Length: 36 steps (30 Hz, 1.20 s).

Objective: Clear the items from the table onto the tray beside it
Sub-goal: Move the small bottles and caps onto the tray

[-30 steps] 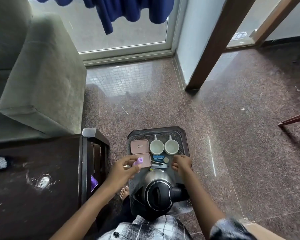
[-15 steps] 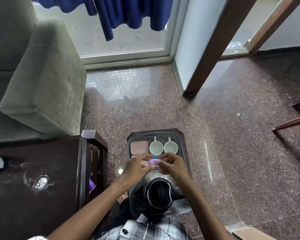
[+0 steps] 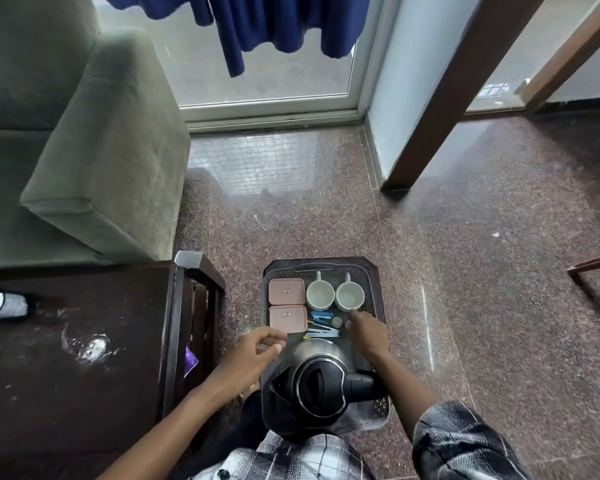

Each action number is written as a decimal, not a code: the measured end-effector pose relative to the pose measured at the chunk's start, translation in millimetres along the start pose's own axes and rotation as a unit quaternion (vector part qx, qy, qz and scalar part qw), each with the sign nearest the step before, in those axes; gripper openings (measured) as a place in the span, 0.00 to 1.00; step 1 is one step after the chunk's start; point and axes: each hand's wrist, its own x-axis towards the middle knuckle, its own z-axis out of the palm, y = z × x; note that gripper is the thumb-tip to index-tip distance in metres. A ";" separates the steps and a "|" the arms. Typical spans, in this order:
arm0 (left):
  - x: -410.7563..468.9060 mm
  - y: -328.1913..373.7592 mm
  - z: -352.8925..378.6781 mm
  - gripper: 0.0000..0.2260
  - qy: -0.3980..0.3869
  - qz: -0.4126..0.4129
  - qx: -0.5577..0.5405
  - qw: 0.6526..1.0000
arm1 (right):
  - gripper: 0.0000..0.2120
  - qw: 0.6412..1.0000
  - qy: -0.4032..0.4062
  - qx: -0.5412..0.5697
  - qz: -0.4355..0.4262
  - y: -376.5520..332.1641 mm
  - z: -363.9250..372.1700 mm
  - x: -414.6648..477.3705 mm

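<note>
Head view. At lower centre of the frame, on the speckled stone floor: a dark grey perforated plastic tray (image 3: pixel 379 292), just right of the dark glossy wooden table (image 3: pixel 66 393) that fills the lower left.

Inside the tray, far end: two pink square lidded boxes (image 3: pixel 286 291) one behind the other at left, two white ceramic cups (image 3: pixel 320 295) side by side at right. Mid-tray: a small blue stapler-like tool (image 3: pixel 321 317) and a small round cap-like piece (image 3: pixel 337 321), too small to identify. Near end: a steel electric kettle with black lid and handle (image 3: pixel 321 382), taking up most of that end.

Over the tray's left edge, the left hand (image 3: pixel 253 351), fingers loosely curled, nothing seen in it. Over the tray's right side, the right hand (image 3: pixel 366 332), back towards the camera, index finger reaching to the foot of the right-hand cup. Palm hidden; contents, if any, not visible, so cannot tell.

Left on the table, at the far left edge of the frame: a white cylinder with a dark mesh end (image 3: pixel 4 304), lying on its side, partly cut off by the frame. Probably light and rigid, and prone to rolling. Best taken round the middle, thumb against fingers, and laid down rather than dropped beside the breakable cups.

On the shelf under the tabletop: a scrap of purple (image 3: pixel 189 360), mostly hidden.
</note>
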 end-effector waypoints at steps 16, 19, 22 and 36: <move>-11.6 -5.9 -1.3 0.08 0.028 -0.029 -0.034 0.999 | 0.13 0.991 -0.005 0.134 0.024 7.4 5.8 -0.6; -10.0 -0.5 -0.3 0.07 0.024 -0.031 -0.040 0.998 | 0.12 0.983 0.010 0.181 0.041 8.0 -1.2 -7.7; -9.8 2.9 -0.7 0.06 0.031 -0.028 -0.055 0.998 | 0.07 0.977 0.020 0.209 0.029 -3.3 -15.6 -16.4; -78.8 -65.8 -45.6 0.06 0.152 -0.046 -0.142 0.977 | 0.07 0.934 -0.098 0.230 -0.254 -178.6 -27.1 -111.7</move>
